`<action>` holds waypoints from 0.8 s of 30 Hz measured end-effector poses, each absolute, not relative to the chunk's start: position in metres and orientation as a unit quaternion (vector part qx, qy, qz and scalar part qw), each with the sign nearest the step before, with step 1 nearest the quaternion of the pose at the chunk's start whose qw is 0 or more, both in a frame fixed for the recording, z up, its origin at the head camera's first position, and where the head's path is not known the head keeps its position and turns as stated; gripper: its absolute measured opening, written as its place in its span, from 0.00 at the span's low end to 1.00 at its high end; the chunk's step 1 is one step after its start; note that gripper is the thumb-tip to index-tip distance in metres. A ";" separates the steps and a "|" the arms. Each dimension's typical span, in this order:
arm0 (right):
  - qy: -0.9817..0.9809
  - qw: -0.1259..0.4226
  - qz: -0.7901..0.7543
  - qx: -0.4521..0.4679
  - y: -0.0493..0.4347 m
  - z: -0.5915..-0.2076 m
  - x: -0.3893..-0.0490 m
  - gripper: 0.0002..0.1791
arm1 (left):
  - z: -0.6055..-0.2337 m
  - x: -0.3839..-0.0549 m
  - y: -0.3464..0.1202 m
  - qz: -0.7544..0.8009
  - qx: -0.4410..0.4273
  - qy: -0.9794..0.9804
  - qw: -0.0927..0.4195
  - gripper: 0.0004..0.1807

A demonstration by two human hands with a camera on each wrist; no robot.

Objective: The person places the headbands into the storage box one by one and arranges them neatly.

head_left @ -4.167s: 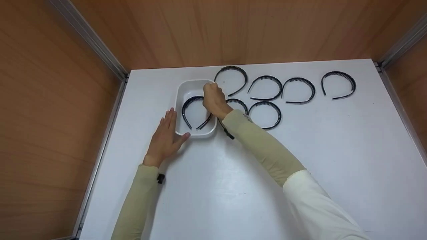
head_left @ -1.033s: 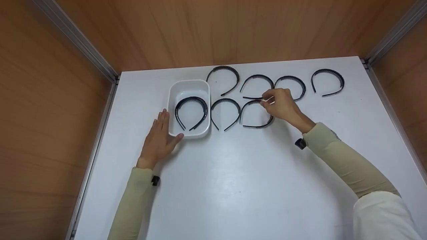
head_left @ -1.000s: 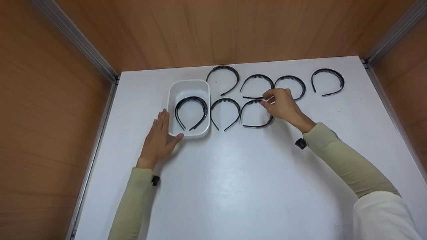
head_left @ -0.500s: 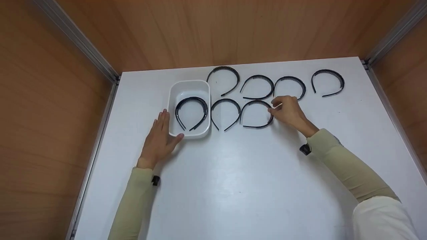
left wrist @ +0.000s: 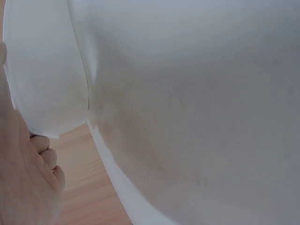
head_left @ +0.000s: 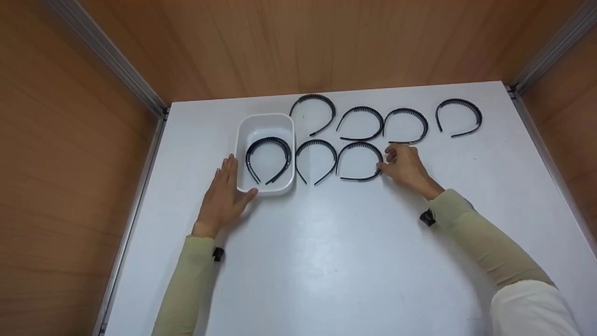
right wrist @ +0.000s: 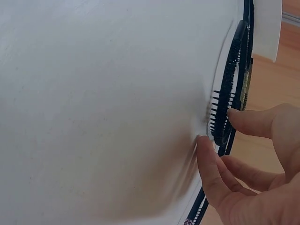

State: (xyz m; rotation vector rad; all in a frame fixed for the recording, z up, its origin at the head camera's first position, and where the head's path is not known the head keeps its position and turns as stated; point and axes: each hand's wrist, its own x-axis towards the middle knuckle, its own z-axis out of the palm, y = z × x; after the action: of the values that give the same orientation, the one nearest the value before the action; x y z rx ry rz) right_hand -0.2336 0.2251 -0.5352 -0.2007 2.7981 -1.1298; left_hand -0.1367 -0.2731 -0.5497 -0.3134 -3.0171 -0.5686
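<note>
Upright on the table, a white plastic tray [head_left: 241,123] holds black toothed headbands [head_left: 268,140] lying nearly on top of one another. My left hand [head_left: 218,203] lies straight-fingered along the tray's left wall, its thumb at the near corner; the left wrist view shows this hand [left wrist: 28,173] beside the white wall. My right hand [head_left: 406,167] is at the right side of a flat-lying headband [head_left: 359,145]. In the right wrist view, its thumb [right wrist: 253,123] touches the toothed band [right wrist: 229,75], while the index fingertip stands apart on the other side.
Another headband [head_left: 316,142] lies between the tray and the right hand's band. Several more, such as the far right headband [head_left: 478,112], form a row along the back. Wooden panels [head_left: 326,46] border the white table [head_left: 303,261] at the back and sides.
My right hand has left the tray for the headbands at its right, then slid nearer along one band's right side over the last second. The left hand keeps its place.
</note>
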 end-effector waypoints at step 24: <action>0.909 0.119 -0.400 -0.002 0.229 -0.530 -0.241 0.17 | -0.551 -0.136 -0.273 -0.190 -0.111 -0.975 0.042 0.56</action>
State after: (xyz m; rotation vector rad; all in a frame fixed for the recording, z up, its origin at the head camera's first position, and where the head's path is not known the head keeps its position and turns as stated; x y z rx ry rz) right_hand -0.2413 0.2294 -0.5304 -0.0049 2.6571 -1.1685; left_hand -0.1364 -0.2734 -0.5513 -0.3398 -2.9833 -0.5823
